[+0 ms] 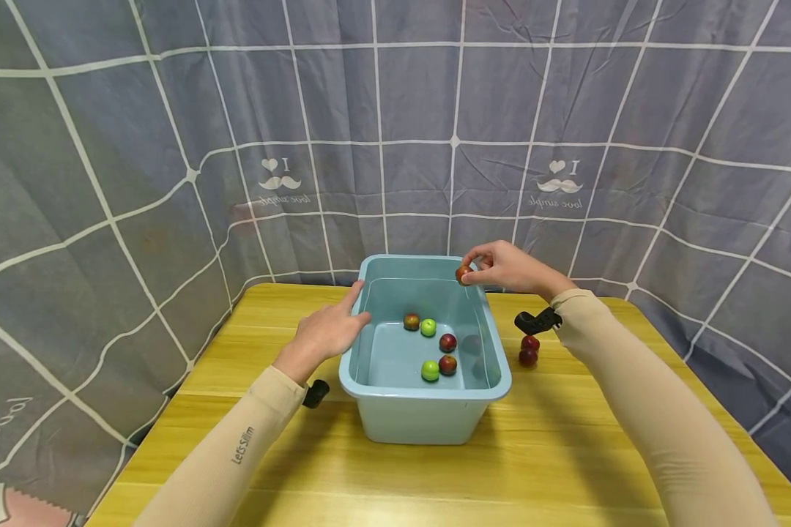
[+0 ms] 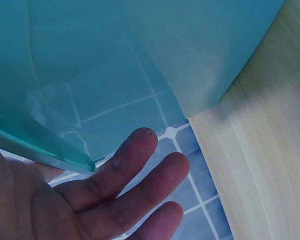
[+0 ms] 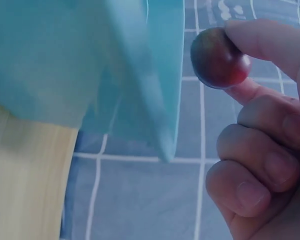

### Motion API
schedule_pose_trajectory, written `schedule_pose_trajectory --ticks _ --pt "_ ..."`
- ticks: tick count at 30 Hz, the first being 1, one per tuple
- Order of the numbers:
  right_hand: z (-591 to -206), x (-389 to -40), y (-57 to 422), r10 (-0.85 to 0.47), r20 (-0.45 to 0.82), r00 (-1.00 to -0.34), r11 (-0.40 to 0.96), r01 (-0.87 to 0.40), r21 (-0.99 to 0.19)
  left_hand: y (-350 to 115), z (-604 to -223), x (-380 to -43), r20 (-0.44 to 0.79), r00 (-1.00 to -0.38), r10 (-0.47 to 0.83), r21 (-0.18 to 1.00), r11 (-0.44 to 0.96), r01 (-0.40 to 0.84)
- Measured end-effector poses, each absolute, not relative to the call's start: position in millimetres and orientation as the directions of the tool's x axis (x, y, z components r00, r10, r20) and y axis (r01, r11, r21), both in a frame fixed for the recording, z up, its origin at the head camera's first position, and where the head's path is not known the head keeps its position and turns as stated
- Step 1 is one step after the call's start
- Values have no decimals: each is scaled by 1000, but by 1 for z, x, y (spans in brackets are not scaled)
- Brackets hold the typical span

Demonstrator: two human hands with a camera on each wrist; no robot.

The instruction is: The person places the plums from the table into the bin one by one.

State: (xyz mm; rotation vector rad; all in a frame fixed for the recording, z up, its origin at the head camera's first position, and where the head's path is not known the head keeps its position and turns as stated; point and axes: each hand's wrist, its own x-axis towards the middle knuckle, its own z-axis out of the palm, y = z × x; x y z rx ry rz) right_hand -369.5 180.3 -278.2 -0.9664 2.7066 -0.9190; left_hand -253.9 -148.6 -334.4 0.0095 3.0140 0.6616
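Between thumb and forefinger, my right hand point(image 1: 510, 268) pinches a small dark red plum point(image 3: 220, 58); its other fingers are curled in. In the head view, this hand is at the far right rim of a light blue plastic tub point(image 1: 411, 419). My left hand point(image 1: 326, 329) rests on the tub's left rim, forefinger straight along it. The left wrist view shows the other fingers point(image 2: 140, 195) extended loosely beneath the rim. Inside the tub lie several small fruits, including red plums point(image 1: 447, 342) and two green ones point(image 1: 430, 370).
Two more dark red plums point(image 1: 529, 353) lie together on the wooden table point(image 1: 290, 468), right of the tub and below my right wrist. A grey curtain with white grid lines point(image 1: 422, 110) hangs behind the table and along both sides. Black straps point(image 1: 537, 322) circle the wrists.
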Motion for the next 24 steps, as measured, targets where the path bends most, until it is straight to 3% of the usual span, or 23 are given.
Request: schedule_pose_trajectory --ticks 16,24 --pt "-266 -370 128 -740 -24 -672 594 -637 -491 -149 -334 -252 -49 -999 11 416 909 -10" --pt "-269 -372 113 -756 -98 -647 617 -654 -438 -148 -334 -252 -55 -998 10 421 907 -14"
